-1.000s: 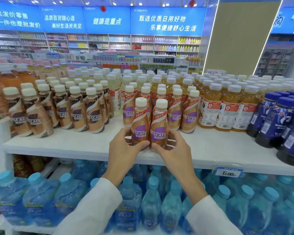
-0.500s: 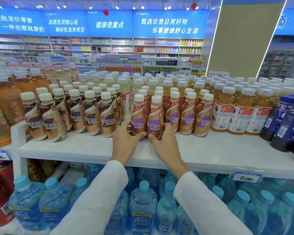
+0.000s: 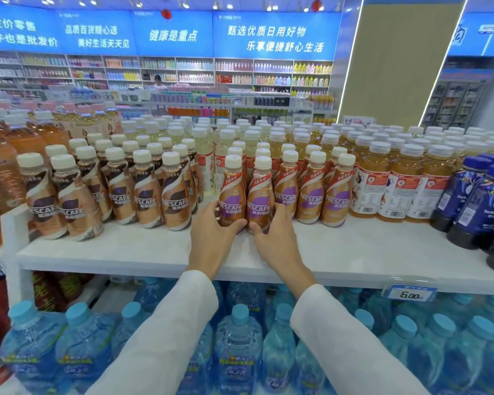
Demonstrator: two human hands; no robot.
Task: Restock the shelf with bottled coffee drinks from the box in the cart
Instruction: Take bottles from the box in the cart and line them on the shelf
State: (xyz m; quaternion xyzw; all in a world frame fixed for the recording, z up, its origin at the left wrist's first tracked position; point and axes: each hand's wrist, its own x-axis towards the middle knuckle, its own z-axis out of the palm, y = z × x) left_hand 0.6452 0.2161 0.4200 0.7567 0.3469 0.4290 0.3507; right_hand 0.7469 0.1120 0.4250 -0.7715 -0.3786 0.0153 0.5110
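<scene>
Change over the last second: left bottle point(image 3: 232, 195) and right bottle point(image 3: 260, 198) have moved back from the front edge of the shelf point(image 3: 354, 246) into line with the purple-label row point(image 3: 311, 192). Description: both upright, touching side by side, with cream caps, tan bodies and purple NESCAFE labels under a red band. Position: left hand point(image 3: 211, 238) grips the left bottle's base and right hand point(image 3: 277, 240) grips the right bottle's base, thumbs in front, fingers point(image 3: 283, 212) curled round the outer sides.
</scene>
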